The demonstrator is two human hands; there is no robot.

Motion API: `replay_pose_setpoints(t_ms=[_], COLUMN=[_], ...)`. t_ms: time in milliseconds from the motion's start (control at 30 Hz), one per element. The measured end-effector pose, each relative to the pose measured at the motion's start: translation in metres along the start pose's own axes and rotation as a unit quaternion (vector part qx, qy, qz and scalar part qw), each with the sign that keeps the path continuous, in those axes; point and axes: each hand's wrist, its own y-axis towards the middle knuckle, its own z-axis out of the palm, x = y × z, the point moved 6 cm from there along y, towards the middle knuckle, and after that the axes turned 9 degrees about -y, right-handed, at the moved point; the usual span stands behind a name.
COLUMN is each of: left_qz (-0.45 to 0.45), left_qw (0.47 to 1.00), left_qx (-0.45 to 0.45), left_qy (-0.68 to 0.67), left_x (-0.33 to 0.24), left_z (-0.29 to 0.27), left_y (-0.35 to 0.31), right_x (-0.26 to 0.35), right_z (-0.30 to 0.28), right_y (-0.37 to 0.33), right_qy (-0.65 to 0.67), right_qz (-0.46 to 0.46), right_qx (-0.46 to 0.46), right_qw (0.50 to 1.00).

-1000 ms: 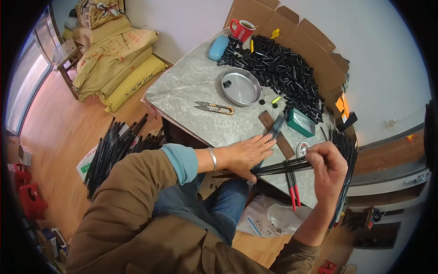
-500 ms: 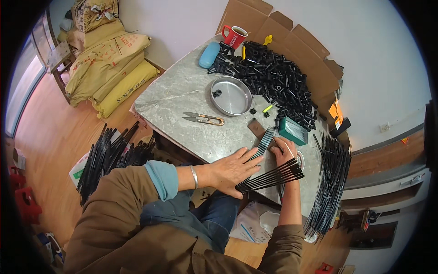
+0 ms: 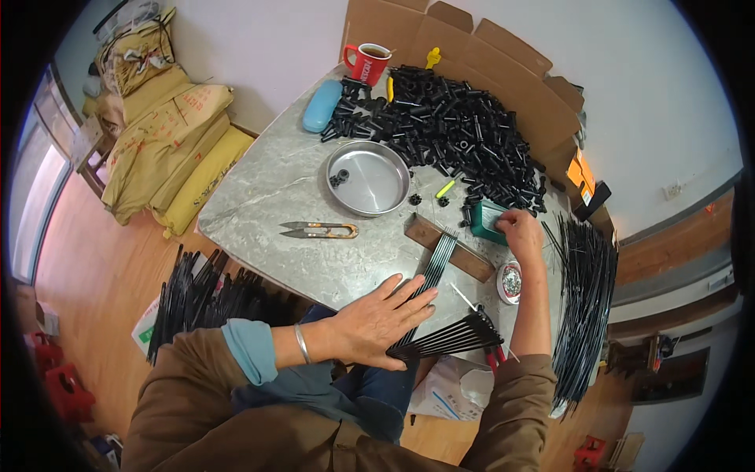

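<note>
My left hand [image 3: 377, 321] lies flat with fingers spread on a bundle of thin dark rods [image 3: 439, 261]. The rods' far ends rest across a brown wooden block [image 3: 472, 263]. From beneath that palm, black rod sections [image 3: 452, 338] fan out to the right. My right hand [image 3: 521, 234] reaches over the near right corner of a small green box [image 3: 478, 226]. Its thumb and fingers are pinched together; whatever may be between them is too small to make out. Beside the right forearm sits a small round tub [image 3: 509, 285] of tiny pieces.
A steel pan [image 3: 403, 203], thread snips [image 3: 318, 230] and a blue case [image 3: 322, 106] lie on the grey table [image 3: 252, 204]. Behind them spreads a pile of black plastic parts [image 3: 456, 118] and a red mug [image 3: 367, 64]. Long black rods [image 3: 586, 307] stand at the right edge.
My right hand has moved from the fanned rods up to the green box, uncovering the wooden block. The left hand keeps pressing on the bundle. The whole view has shifted slightly.
</note>
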Motion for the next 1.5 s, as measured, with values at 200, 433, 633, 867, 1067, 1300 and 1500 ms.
replay_pose_setpoints(t_ms=[200,433,633,867,1067,1300,1500], left_qz=[-0.008,-0.024,-0.019,-0.04,-0.048,-0.05,-0.049], left_qw=[1.0,0.998,0.999,0.997,0.996,0.997,0.997], left_qx=[0.02,0.056,0.045,0.058,0.076,0.059,0.065], left_qy=[0.006,-0.009,-0.003,0.018,0.013,0.021,0.014], left_x=[-0.001,-0.004,-0.006,-0.005,-0.002,-0.003,-0.003], left_z=[0.002,0.002,0.0,0.0,0.001,-0.001,-0.001], left_y=[0.002,0.003,0.003,0.008,0.012,0.015,0.016], right_x=[0.003,0.003,0.003,0.029,0.074,0.065,0.065], right_z=[-0.006,-0.003,-0.019,-0.046,-0.023,-0.007,-0.005], right_y=[-0.002,-0.006,-0.006,-0.037,-0.067,-0.063,-0.064], right_qy=[-0.062,-0.011,-0.029,0.041,0.201,0.294,0.3], right_qz=[-0.094,-0.11,-0.121,-0.168,-0.183,-0.109,-0.091], right_qx=[-0.062,-0.051,-0.092,-0.208,-0.048,0.031,0.017], right_qw=[0.992,0.993,0.988,0.963,0.961,0.949,0.949])
